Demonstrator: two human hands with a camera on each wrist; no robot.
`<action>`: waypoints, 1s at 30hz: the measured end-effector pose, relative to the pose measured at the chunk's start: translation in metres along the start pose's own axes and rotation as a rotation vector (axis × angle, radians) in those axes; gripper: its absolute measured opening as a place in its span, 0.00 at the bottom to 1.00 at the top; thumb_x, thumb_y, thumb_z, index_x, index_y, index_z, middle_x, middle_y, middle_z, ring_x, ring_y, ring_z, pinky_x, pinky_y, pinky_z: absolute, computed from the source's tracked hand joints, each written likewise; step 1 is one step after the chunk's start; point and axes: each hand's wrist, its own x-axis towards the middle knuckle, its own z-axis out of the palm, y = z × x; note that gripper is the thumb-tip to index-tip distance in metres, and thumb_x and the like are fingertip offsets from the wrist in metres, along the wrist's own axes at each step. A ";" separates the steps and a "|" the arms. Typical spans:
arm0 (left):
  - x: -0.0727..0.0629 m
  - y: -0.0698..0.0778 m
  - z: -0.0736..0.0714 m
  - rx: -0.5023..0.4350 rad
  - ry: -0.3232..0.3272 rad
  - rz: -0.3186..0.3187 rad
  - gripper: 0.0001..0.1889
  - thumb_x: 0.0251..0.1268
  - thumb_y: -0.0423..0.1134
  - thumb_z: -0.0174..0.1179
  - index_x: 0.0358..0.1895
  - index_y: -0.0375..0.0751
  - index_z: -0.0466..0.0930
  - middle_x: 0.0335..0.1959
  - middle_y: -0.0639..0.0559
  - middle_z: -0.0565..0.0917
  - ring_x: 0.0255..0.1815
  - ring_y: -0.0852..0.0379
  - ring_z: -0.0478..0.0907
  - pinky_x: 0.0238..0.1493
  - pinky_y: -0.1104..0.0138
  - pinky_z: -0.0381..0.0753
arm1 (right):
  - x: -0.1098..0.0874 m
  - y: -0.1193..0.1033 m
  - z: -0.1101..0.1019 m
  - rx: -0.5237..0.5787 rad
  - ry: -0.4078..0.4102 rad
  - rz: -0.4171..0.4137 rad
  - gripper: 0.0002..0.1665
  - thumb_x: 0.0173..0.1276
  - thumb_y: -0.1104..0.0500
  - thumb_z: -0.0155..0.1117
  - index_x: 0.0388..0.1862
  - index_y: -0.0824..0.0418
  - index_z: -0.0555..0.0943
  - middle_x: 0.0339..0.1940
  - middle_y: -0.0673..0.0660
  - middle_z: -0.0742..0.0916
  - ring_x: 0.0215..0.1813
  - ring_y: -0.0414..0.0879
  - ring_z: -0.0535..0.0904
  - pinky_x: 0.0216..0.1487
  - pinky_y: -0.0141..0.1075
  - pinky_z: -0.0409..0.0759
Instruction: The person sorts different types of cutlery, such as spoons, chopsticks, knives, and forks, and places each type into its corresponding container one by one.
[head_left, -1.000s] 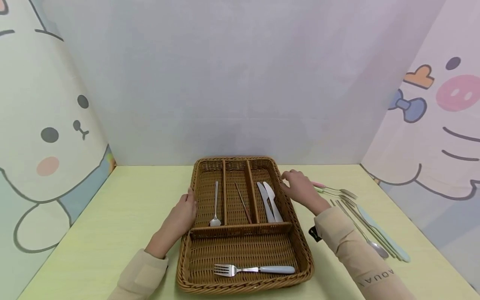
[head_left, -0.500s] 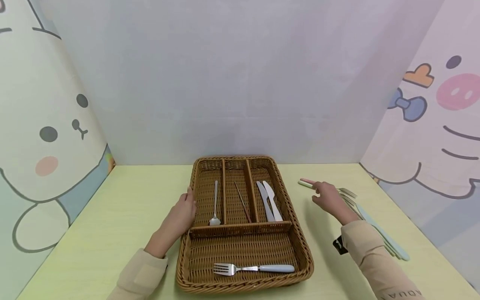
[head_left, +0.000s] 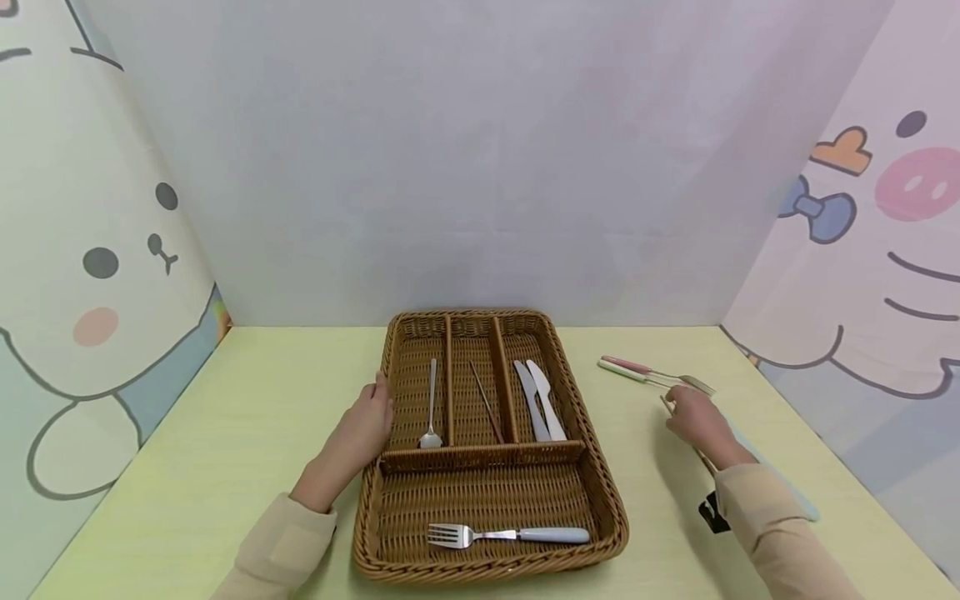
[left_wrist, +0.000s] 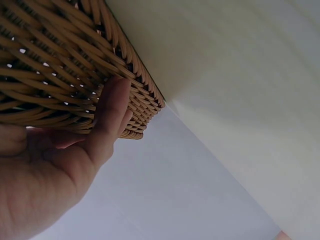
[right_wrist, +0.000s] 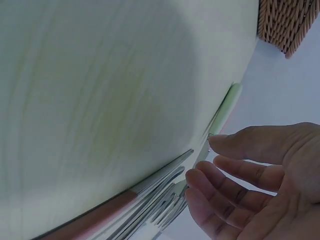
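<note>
My left hand (head_left: 362, 425) grips the left rim of a brown wicker cutlery basket (head_left: 491, 572); in the left wrist view a finger (left_wrist: 112, 107) lies along its woven side. To the right of the basket, my right hand (head_left: 701, 423) is over loose cutlery, its fingers loosely bent with nothing between them. In the right wrist view the fingertips come right up to fork tines (right_wrist: 167, 207) and a slim reddish-handled piece with a tapered metal end (right_wrist: 95, 217). Beyond the hand lie a pink-handled fork (head_left: 628, 364) and a green-handled one (head_left: 621, 370).
The basket's back compartments hold a spoon (head_left: 431, 438), a thin dark stick (head_left: 487, 404) and two knives (head_left: 550, 404). A grey-blue-handled fork (head_left: 553, 535) lies in the front one. A pale blue-green handle (head_left: 802, 504) shows beside the right sleeve. A wall stands behind the table.
My right hand has moved right, from the basket's right rim past the pink and green fork handles to the other cutlery. My left hand stays on the left rim.
</note>
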 end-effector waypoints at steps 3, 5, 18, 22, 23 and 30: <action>0.000 0.000 -0.001 -0.006 -0.001 -0.002 0.26 0.70 0.33 0.41 0.64 0.16 0.52 0.51 0.25 0.71 0.28 0.46 0.78 0.22 0.64 0.76 | -0.003 0.006 0.002 -0.012 -0.001 0.039 0.18 0.45 0.72 0.55 0.39 0.77 0.73 0.30 0.67 0.80 0.31 0.53 0.74 0.34 0.49 0.75; 0.001 0.000 -0.001 -0.007 -0.004 -0.004 0.26 0.70 0.33 0.41 0.64 0.16 0.51 0.51 0.25 0.71 0.27 0.46 0.77 0.22 0.65 0.75 | -0.005 0.008 0.003 -0.021 -0.015 0.064 0.15 0.47 0.72 0.54 0.37 0.75 0.72 0.30 0.66 0.79 0.30 0.53 0.73 0.32 0.48 0.74; 0.001 0.000 0.000 -0.012 -0.016 -0.008 0.27 0.70 0.34 0.41 0.64 0.16 0.51 0.52 0.24 0.70 0.27 0.47 0.77 0.21 0.66 0.74 | -0.012 0.015 0.008 -0.052 -0.130 0.169 0.07 0.62 0.70 0.39 0.26 0.65 0.64 0.22 0.60 0.72 0.24 0.50 0.68 0.24 0.40 0.66; 0.001 -0.001 0.000 -0.018 -0.025 -0.012 0.27 0.70 0.34 0.41 0.65 0.16 0.50 0.53 0.24 0.70 0.27 0.47 0.77 0.21 0.66 0.74 | -0.012 0.016 0.009 -0.051 -0.143 0.178 0.06 0.61 0.69 0.40 0.26 0.66 0.65 0.22 0.60 0.73 0.24 0.51 0.69 0.24 0.41 0.67; 0.001 -0.001 0.000 -0.018 -0.026 -0.012 0.27 0.70 0.34 0.41 0.65 0.16 0.50 0.53 0.24 0.70 0.26 0.48 0.77 0.21 0.66 0.74 | -0.012 0.017 0.009 -0.052 -0.142 0.175 0.05 0.61 0.70 0.41 0.27 0.66 0.65 0.22 0.60 0.73 0.24 0.51 0.69 0.25 0.41 0.67; 0.001 -0.001 0.000 -0.010 -0.021 -0.008 0.27 0.70 0.34 0.41 0.65 0.17 0.50 0.52 0.25 0.70 0.25 0.49 0.76 0.20 0.66 0.73 | -0.010 0.016 0.013 -0.045 -0.106 0.117 0.02 0.52 0.72 0.47 0.25 0.68 0.65 0.21 0.58 0.72 0.23 0.49 0.67 0.24 0.39 0.66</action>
